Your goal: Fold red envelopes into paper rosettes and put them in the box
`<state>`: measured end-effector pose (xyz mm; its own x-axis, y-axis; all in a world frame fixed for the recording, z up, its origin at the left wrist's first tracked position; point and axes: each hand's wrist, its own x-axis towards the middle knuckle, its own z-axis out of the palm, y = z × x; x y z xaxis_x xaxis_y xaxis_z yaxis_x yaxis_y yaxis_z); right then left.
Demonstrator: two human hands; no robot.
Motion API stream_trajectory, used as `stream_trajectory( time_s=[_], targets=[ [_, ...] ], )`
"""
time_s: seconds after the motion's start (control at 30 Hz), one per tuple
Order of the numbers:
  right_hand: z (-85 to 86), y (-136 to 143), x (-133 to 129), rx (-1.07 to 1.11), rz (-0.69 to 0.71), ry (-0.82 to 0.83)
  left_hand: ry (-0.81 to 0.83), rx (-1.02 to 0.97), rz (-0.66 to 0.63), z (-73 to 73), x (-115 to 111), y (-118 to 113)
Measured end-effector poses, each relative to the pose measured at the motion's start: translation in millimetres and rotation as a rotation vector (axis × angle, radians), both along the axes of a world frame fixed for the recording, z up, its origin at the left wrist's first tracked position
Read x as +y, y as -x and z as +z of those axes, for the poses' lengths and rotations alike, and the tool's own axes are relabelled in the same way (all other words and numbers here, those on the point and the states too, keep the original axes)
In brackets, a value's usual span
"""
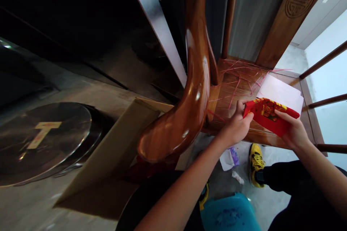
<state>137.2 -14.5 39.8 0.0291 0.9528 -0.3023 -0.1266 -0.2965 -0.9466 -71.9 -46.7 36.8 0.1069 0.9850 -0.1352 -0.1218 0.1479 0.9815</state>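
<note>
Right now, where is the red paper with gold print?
In the head view, the red paper is right of centre, held by the left hand and the right hand over the wooden seat, partly covering the white sheets.

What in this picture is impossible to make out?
Head view: contents of the cardboard box, mostly shadowed or behind the curved armrest.
Head view: part of the white sheets, covered by the red packet.
Head view: rest of the teal plastic object, cut off by bottom edge.
Head view: print on the purple wrapper, too small.
</note>
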Motion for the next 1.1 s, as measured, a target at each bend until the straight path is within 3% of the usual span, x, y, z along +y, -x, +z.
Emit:
stream_trajectory(
  time_s=[0.1,0.23,0.57,0.87,1.1],
  targets=[
    [-9.3,4.7,-4.0,-0.057,0.016,-0.119,-0.097,0.037,-0.038,-3.0,-3.6,-10.3],
    [-18.0,7.3,-8.6,-0.300,0.077,-0.291,-0.181,0.070,-0.048,-7.8,-9.8,-20.4],
    [-22.9,-20.8,5.0,-0.221,0.163,-0.117,-0.136,0.100,-0.101,-1.0,-14.2,-19.0],
    [-25.2,54.9,-39.6,-0.305,0.111,-0.365,-0.211,0.244,0.072,-24.9,-20.7,-47.5],
    [-24.4,78.0,-54.6,-0.230,0.120,-0.297,-0.289,0.078,0.090,-28.0,-21.9,-41.3]
  ],
)
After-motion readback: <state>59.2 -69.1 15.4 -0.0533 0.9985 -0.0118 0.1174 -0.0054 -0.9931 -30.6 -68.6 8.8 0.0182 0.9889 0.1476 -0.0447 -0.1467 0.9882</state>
